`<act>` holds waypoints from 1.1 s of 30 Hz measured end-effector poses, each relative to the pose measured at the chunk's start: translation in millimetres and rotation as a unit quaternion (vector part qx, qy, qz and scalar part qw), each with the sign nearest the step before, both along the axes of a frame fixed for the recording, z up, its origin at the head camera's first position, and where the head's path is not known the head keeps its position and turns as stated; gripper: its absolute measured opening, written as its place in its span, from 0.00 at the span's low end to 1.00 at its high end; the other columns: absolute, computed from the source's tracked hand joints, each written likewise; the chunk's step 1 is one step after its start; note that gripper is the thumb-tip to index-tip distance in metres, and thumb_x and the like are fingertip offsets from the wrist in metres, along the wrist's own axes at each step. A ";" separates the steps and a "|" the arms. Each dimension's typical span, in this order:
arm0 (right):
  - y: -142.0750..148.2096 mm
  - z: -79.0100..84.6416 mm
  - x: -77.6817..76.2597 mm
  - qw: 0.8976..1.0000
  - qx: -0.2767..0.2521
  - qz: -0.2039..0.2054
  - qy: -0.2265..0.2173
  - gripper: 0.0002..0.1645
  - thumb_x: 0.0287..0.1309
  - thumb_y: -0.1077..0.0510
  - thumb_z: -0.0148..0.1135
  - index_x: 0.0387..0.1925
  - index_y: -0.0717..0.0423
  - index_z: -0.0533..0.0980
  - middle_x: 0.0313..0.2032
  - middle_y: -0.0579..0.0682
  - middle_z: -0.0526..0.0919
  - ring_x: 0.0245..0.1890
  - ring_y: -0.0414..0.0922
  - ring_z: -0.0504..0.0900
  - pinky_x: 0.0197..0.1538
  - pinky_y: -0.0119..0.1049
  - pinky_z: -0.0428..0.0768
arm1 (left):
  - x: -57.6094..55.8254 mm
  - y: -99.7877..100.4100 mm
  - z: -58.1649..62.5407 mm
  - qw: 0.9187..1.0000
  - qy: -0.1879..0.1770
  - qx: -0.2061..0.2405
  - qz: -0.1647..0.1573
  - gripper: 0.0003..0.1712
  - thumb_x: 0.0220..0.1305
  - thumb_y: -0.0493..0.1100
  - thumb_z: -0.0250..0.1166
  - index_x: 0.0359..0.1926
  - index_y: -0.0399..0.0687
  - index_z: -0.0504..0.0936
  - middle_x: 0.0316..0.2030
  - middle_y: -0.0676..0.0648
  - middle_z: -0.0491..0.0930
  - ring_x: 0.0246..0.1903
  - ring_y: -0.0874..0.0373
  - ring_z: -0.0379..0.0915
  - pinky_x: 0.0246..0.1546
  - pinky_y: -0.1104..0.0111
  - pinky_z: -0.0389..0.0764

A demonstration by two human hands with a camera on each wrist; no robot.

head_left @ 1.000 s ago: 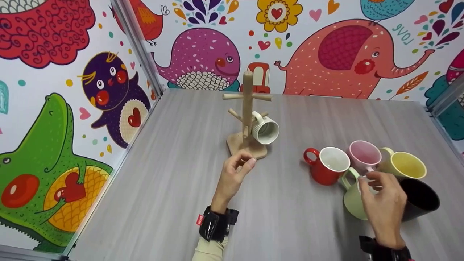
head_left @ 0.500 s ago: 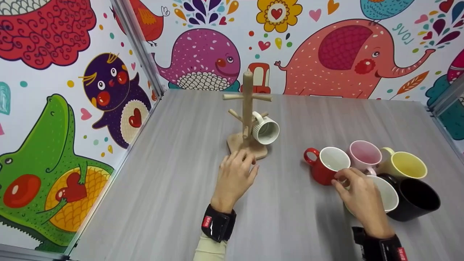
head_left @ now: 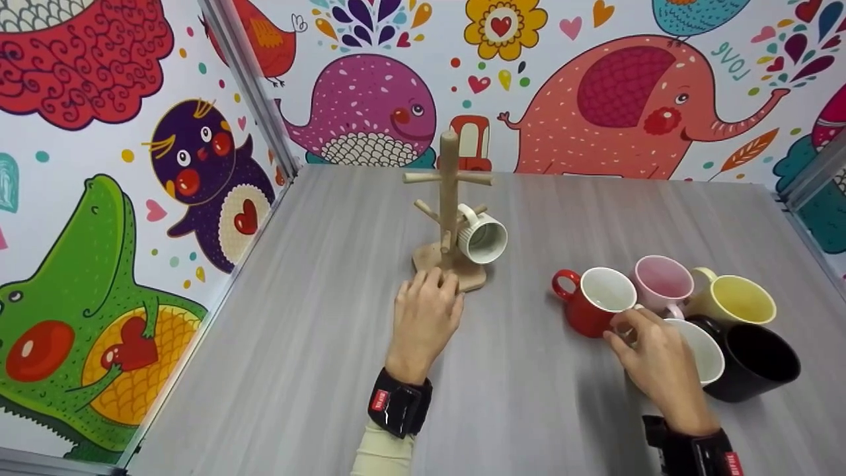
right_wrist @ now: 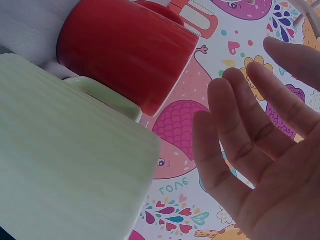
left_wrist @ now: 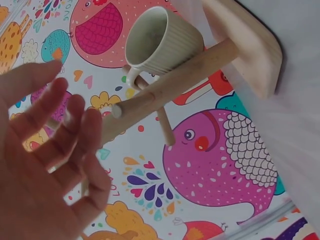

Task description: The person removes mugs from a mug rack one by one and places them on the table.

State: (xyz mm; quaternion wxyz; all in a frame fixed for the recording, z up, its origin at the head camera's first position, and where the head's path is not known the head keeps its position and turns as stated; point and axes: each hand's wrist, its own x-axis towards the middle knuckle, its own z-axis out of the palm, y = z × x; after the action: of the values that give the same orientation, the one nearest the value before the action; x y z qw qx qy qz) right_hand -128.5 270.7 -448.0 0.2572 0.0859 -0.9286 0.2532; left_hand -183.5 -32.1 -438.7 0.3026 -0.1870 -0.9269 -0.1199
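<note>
A wooden mug tree point(head_left: 449, 162) stands at mid-table, with a cream ribbed mug point(head_left: 490, 243) hanging by its handle from a lower peg on the right. My left hand point(head_left: 426, 320) hovers in front of its base. In the left wrist view those fingers point(left_wrist: 60, 130) are loosely bent and hold nothing. My right hand point(head_left: 661, 363) is above the pale green mug point(head_left: 706, 350), hiding part of it, near the red mug point(head_left: 587, 311). The right wrist view shows relaxed fingers point(right_wrist: 220, 120) apart from both mugs; the green mug's handle point(right_wrist: 112, 97) points toward the red one.
Behind the green mug stand a pink mug point(head_left: 663, 281) and a yellow mug point(head_left: 741, 301), with a black mug point(head_left: 760, 363) on its right. All share the grey table point(head_left: 317, 344). Printed panels point(head_left: 562, 86) enclose it at the back and sides.
My right hand has moved left from over the green mug's right side toward the red mug, then stayed. My left hand has turned palm-down in front of the mug tree.
</note>
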 end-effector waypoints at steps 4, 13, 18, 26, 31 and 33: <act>-0.6 0.3 0.1 1.000 -0.001 0.000 0.003 0.14 0.42 0.72 0.76 0.27 0.58 0.79 0.27 0.52 0.82 0.25 0.53 0.80 0.30 0.52 0.74 | -10.1 0.6 4.2 0.999 0.018 0.027 0.016 0.11 0.56 0.43 0.75 0.33 0.45 0.81 0.32 0.47 0.79 0.34 0.50 0.78 0.30 0.59 0.77; -0.6 -0.4 0.4 1.000 0.001 -0.004 0.003 0.14 0.42 0.72 0.76 0.26 0.57 0.78 0.27 0.49 0.81 0.25 0.50 0.77 0.29 0.49 0.73 | -48.9 2.7 56.1 0.990 0.034 0.123 0.057 0.09 0.63 0.41 0.70 0.35 0.40 0.82 0.31 0.44 0.78 0.29 0.49 0.76 0.26 0.59 0.79; -2.0 -2.1 0.7 1.000 -0.002 -0.005 -0.001 0.14 0.42 0.71 0.76 0.26 0.57 0.78 0.27 0.50 0.81 0.25 0.50 0.77 0.29 0.50 0.73 | -74.0 6.8 104.2 0.983 -0.013 0.164 0.086 0.10 0.69 0.42 0.67 0.41 0.38 0.81 0.39 0.41 0.81 0.35 0.50 0.78 0.33 0.61 0.82; 0.3 -5.4 0.5 1.000 -0.007 -0.007 -0.003 0.14 0.41 0.71 0.76 0.25 0.56 0.78 0.26 0.50 0.80 0.25 0.50 0.77 0.29 0.49 0.73 | -108.4 19.3 138.4 0.972 -0.104 0.173 0.119 0.23 0.72 0.51 0.64 0.54 0.36 0.79 0.47 0.39 0.80 0.44 0.50 0.78 0.43 0.62 0.81; 0.7 -6.3 0.9 1.000 -0.009 -0.012 -0.007 0.15 0.41 0.72 0.76 0.25 0.55 0.78 0.26 0.49 0.79 0.25 0.48 0.76 0.29 0.48 0.72 | -119.2 28.1 138.8 0.972 -0.102 0.161 0.139 0.26 0.67 0.55 0.68 0.52 0.37 0.81 0.46 0.40 0.83 0.46 0.49 0.79 0.45 0.63 0.80; 1.3 -6.7 1.1 1.000 -0.010 -0.014 -0.010 0.15 0.41 0.72 0.76 0.25 0.55 0.78 0.26 0.48 0.79 0.25 0.47 0.75 0.30 0.48 0.72 | -122.3 30.9 138.3 0.971 -0.096 0.165 0.145 0.25 0.66 0.55 0.70 0.50 0.38 0.83 0.45 0.40 0.85 0.45 0.49 0.80 0.45 0.63 0.80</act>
State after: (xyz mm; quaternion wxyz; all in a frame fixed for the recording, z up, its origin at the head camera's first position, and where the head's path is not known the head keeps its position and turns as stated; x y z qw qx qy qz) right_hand -127.5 272.1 -454.8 0.2525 0.0684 -0.9297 0.2594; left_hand -305.8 -1.2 -300.4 0.2524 0.0138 -0.9365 -0.2432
